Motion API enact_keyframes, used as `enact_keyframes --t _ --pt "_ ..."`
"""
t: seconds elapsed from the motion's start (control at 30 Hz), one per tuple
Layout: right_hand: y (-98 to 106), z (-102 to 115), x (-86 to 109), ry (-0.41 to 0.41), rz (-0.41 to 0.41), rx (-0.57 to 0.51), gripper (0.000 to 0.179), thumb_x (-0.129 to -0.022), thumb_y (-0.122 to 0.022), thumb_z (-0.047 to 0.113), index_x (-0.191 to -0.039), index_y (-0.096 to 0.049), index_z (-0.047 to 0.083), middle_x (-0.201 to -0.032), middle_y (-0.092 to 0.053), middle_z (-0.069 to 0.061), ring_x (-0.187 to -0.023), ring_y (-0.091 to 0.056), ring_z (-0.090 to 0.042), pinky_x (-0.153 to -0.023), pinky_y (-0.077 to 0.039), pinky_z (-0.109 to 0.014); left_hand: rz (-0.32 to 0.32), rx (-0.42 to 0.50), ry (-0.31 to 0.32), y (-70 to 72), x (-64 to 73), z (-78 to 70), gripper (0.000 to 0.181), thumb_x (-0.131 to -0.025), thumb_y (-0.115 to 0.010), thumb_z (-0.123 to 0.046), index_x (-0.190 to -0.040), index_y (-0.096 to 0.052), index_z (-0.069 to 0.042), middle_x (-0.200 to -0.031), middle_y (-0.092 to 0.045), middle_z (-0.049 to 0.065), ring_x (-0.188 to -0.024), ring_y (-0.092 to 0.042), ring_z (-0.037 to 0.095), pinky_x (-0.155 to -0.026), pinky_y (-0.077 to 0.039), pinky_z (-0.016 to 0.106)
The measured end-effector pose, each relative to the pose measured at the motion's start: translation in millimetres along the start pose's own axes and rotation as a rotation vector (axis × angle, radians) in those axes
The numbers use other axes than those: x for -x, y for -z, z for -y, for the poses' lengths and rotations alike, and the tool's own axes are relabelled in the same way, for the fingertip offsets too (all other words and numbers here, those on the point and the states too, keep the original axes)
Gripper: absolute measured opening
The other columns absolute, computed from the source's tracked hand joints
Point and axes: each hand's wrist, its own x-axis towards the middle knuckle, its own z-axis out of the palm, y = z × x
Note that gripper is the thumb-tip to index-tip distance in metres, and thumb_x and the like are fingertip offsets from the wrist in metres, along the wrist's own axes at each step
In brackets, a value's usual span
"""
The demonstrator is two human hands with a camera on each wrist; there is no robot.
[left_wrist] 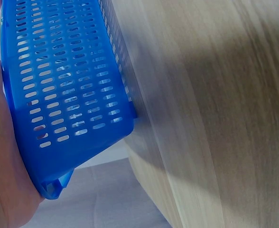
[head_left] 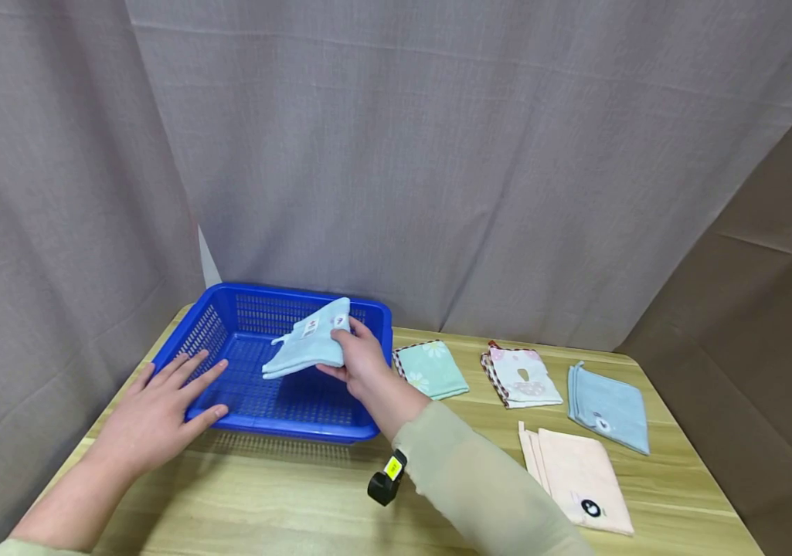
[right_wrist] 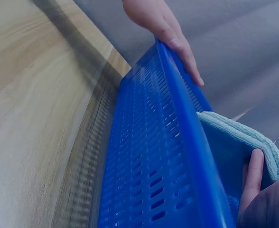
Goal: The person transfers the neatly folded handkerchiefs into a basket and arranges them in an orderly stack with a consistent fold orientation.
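Note:
Over the blue plastic basket (head_left: 277, 425), my right hand (head_left: 365, 359) pinches a folded light blue towel (head_left: 308, 344) by its right side, thumb on top and fingers underneath. The towel is tilted, with a small hanging loop and a label on it. My left hand (head_left: 162, 413) lies with spread fingers across the basket's front left corner. In the left wrist view, part of that hand (left_wrist: 4, 156) rests along the basket rim. The right wrist view has the towel's folded edge (right_wrist: 244, 135) just inside the rim, with a finger beneath it.
Right of the basket lie a green flowered towel (head_left: 432, 371), a white patterned towel (head_left: 524, 378), a blue towel (head_left: 607, 405) and a pale pink towel (head_left: 579, 479) on the wooden table (head_left: 284, 502). Grey curtains (head_left: 437, 154) hang behind; a brown panel (head_left: 750, 309) stands at the right.

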Motion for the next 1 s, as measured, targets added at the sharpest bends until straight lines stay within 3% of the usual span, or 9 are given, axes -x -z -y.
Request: enact_keyframes --t 0.33,1.0 --pt "0.0 -10.0 -10.1 -0.008 -0.027 -0.004 0.056 -0.097 -0.052 0.005 -0.151 -0.039 0.012 -0.122 -0.063 -0.022 -0.078 -0.07 -0.023 -0.064 -0.061 -0.04 0.006 0.006 0.004 -0.9 -0.8 0.7 0.067 -0.094 -0.056 -0.059 -0.15 -0.046 -0.025 -0.151 -0.044 0.016 -0.136 -0.039 0.046 -0.111 -0.018 0.068" --pt "-6.2 -17.7 -16.2 -0.041 -0.022 0.062 0.055 -0.098 -0.048 0.001 -0.152 -0.038 0.011 -0.125 -0.061 -0.022 -0.094 -0.07 -0.031 -0.076 -0.06 -0.048 0.005 0.009 0.009 1.3 -1.4 0.0 0.066 -0.094 -0.055 -0.059 -0.149 -0.047 -0.024 -0.151 -0.044 0.015 -0.136 -0.039 0.045 -0.109 -0.021 0.067"
